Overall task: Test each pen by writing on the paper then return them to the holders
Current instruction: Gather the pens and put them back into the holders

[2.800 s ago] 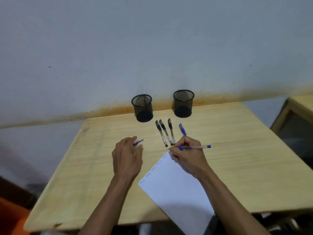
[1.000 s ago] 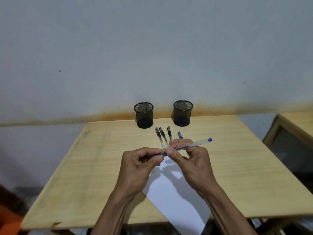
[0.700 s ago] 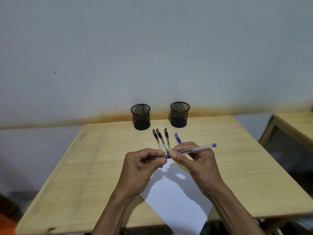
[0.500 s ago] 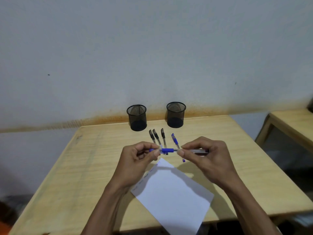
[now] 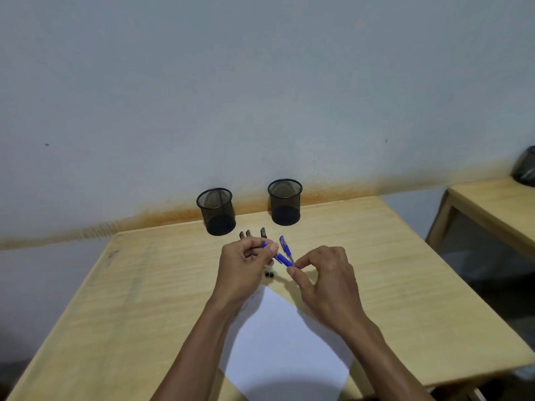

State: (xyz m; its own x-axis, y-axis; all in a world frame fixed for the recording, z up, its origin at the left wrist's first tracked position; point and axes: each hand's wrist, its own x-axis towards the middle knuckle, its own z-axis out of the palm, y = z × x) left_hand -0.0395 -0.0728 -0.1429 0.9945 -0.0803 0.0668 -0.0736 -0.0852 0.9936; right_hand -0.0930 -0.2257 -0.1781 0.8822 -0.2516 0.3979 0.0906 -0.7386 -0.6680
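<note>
We judge step: capped blue pen [image 5: 279,258] at frame centre, pinched by left hand [image 5: 246,264]; right hand [image 5: 324,273] fingertips pinch its end. Next: drop into black mesh holder [image 5: 285,202].

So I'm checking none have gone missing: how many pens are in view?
5. One blue pen is held between the left hand and right hand. Another blue pen lies on the table. Three black pens lie behind the left hand, mostly hidden.

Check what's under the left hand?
Black pens lie under the left hand; caps show beyond it, tips nearer. Their middles are covered. It holds a blue pen; the paper lies below its wrist.
</note>
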